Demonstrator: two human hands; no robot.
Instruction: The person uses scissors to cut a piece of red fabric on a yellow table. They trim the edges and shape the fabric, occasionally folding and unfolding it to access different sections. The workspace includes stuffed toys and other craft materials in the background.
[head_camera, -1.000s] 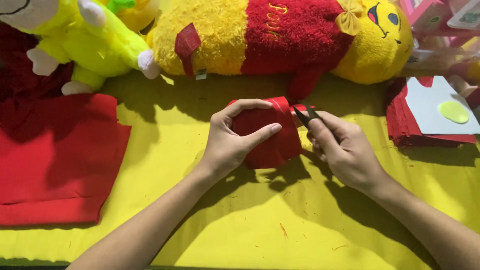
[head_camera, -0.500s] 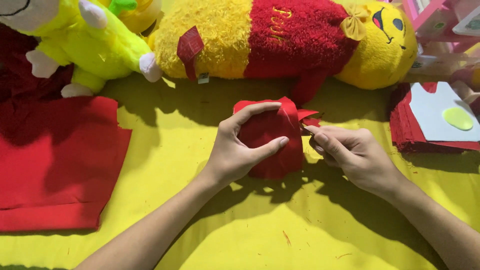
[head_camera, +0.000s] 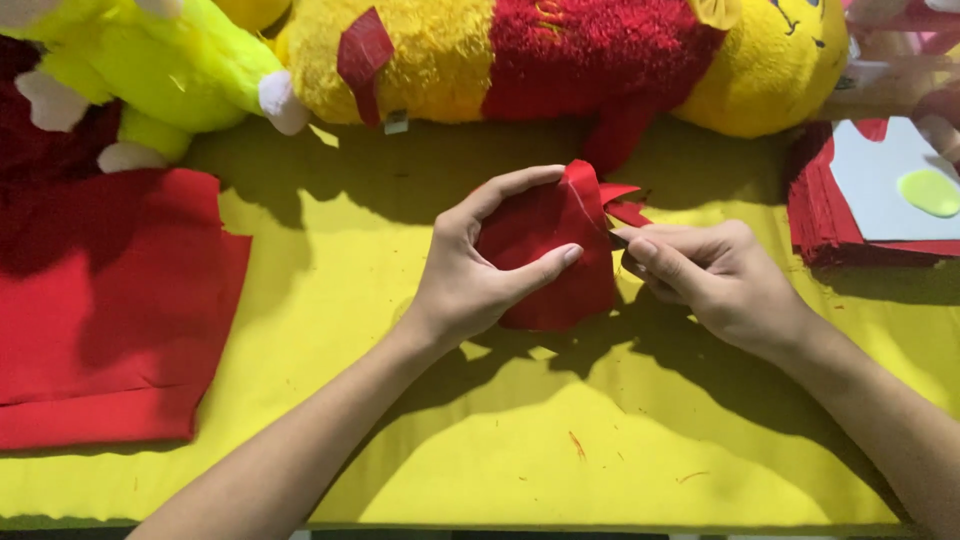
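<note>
a folded piece of red felt (head_camera: 545, 255) sits near the middle of the yellow table cover (head_camera: 480, 440), slightly toward 1 o'clock from the centre of the view, raised off the surface between two hands. its upper edge at 12 o'clock curls over, and a couple of small red flaps (head_camera: 625, 205) stick out toward 2 o'clock.

the left hand (head_camera: 470, 275) grasps the felt from its 9 o'clock side, the forefinger arched over the top edge and the thumb pressed across the front face. the right hand (head_camera: 715, 280) is at the felt's 3 o'clock, fingers pinched together with the tips meeting the felt's right edge; something thin and dark shows at the fingertips, too small to make out. both forearms run down toward 6 o'clock and 5 o'clock.

at 9 o'clock, well apart from the hands, lies a flat sheet of red fabric (head_camera: 110, 320). along 12 o'clock a big yellow and red plush toy (head_camera: 560, 55) lies on its side, with a lime green plush toy (head_camera: 160, 70) at 10 o'clock. at 3 o'clock a stack of red sheets (head_camera: 825, 215) carries a pale grey sheet (head_camera: 880, 185) with a small yellow-green oval piece (head_camera: 930, 192) on top. tiny red scraps (head_camera: 577, 445) dot the cover at 6 o'clock. no box, tray or bowl shows among these things.
</note>
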